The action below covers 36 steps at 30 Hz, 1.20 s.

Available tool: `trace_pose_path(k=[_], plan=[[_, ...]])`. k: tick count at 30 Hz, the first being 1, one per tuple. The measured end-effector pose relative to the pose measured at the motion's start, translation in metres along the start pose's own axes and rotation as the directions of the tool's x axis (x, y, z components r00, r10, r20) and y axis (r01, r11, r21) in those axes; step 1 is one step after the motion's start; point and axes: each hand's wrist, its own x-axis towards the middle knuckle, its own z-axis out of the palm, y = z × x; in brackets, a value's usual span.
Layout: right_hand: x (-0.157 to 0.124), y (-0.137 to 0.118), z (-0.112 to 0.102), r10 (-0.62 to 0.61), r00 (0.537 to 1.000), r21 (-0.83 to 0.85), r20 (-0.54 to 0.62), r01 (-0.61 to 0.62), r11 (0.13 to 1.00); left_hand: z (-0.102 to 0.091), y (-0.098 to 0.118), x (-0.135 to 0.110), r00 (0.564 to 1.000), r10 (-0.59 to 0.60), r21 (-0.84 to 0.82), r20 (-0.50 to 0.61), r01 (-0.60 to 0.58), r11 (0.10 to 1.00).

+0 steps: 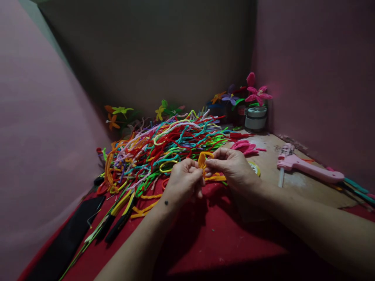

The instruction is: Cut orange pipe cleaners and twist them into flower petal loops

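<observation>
Orange pipe-cleaner loop (202,160) pinched between left hand (184,180) – right hand (233,166) – above red cloth (222,238)

A heap of pipe cleaners (164,148) lies on the bench (222,242). Just before it, the left hand (184,181) and right hand (234,166) pinch a loop (202,160). A glue gun (307,168) lies to the right, a flower pot (256,117) stands behind it, and pliers (117,218) lie front left.

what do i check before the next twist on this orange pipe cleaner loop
1. Grip: left hand and right hand pinch orange fuzzy pipe-cleaner loop: ok.
2. Ends: loop's ends closed: cannot tell, fingers cover them.
3. Clearance: pink plastic glue gun lies apart from both hands: ok.
4. Heat: glue gun hot: cannot tell.
5. Reach: black-and-yellow-handled tool lies left of left hand: ok.
</observation>
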Motion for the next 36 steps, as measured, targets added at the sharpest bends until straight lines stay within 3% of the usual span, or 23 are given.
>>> trace_pose_path(k=[8, 16, 21, 25, 31, 36], plan=[[0.0010, 0.0008, -0.0013, 0.002, 1.000, 0.098, 0.025, -0.005, 0.995, 0.0005, 0.0011, -0.0012, 1.000, -0.005, 0.020, 0.014, 0.005, 1.000], [-0.0008, -0.0017, 0.0009, -0.057, 0.998, -0.099, -0.008, 0.056, 0.993, 0.0015, 0.0011, -0.0015, 1.000, 0.010, 0.024, -0.002, -0.010, 1.000], [-0.0024, -0.0001, 0.0004, -0.126, 0.992, -0.225, 0.028, 0.129, 0.966, 0.0029, 0.0030, -0.0016, 0.999, 0.008, 0.086, -0.035, -0.005, 0.996], [-0.0025, 0.0040, -0.0004, -0.087, 0.996, -0.257, 0.035, 0.093, 0.962, 0.0033, 0.0015, -0.0009, 0.998, 0.018, 0.093, -0.066, -0.012, 0.996], [-0.0046, 0.0050, -0.0008, -0.073, 0.987, -0.243, 0.142, 0.106, 0.964, 0.0051, 0.0018, -0.0019, 0.994, 0.035, 0.089, -0.106, -0.026, 0.996], [-0.0028, 0.0059, -0.0021, -0.112, 0.989, -0.371, 0.095, 0.139, 0.918, 0.0054, -0.0031, -0.0006, 0.986, 0.074, 0.200, -0.148, -0.044, 0.979]])
